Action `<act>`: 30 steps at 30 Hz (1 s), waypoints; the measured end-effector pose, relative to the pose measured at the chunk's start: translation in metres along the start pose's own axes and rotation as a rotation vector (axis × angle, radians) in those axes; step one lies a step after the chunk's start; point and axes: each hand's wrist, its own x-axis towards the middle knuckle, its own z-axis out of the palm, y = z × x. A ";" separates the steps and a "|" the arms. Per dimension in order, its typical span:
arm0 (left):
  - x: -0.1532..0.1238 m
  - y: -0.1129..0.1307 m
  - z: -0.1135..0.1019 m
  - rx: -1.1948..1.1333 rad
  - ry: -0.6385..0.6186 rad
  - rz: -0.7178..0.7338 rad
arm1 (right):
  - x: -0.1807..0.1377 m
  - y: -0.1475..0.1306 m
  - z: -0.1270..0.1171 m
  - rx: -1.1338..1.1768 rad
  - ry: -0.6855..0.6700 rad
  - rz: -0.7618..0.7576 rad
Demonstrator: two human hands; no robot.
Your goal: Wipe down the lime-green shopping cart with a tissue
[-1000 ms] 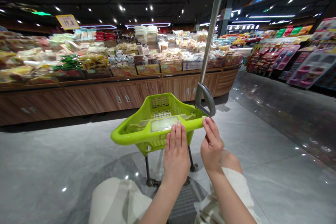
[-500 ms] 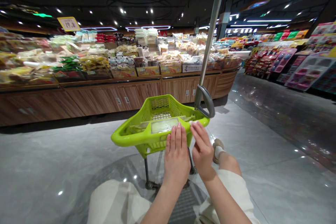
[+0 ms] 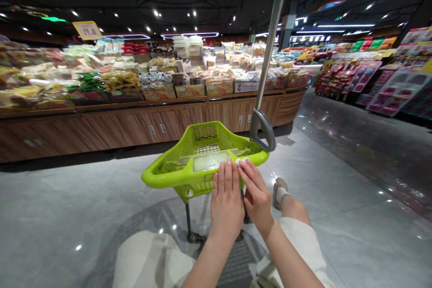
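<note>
A lime-green shopping cart (image 3: pixel 162 179) stands in front of me, with a clear panel (image 3: pixel 211 161) set in its handle. My left hand (image 3: pixel 227 198) lies palm down on the handle by that panel, fingers straight and side by side; it is open and holds nothing. Just right of it, my right hand (image 3: pixel 257 198) presses its fingertips on the handle, fingers bent and together. A scrap of white, which looks like a tissue (image 3: pixel 239 161), peeks out under those fingertips; the rest of it is hidden.
A metal pole (image 3: pixel 272 40) with a grey loop handle (image 3: pixel 266 130) rises at the cart's right corner. Beyond is a wooden counter (image 3: pixel 175 121) heaped with packaged food. Shelves of goods (image 3: pixel 398 81) line the right, past a shiny floor (image 3: pixel 337 162). My legs flank the cart.
My right hand has slid left along the handle, close up to my left hand, and the white tissue shows more. My left hand and the cart are almost unmoved.
</note>
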 end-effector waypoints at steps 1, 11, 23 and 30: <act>0.000 -0.001 -0.001 0.000 -0.004 0.005 | -0.001 0.001 -0.001 0.018 -0.031 -0.024; 0.000 -0.005 -0.003 -0.018 0.001 0.028 | 0.010 0.034 -0.025 0.073 0.456 0.420; 0.039 -0.022 -0.011 -0.128 0.206 -0.202 | 0.051 0.061 -0.030 0.583 0.073 0.523; 0.033 -0.079 -0.007 -0.140 0.260 -0.120 | 0.046 0.005 -0.009 0.419 0.057 0.453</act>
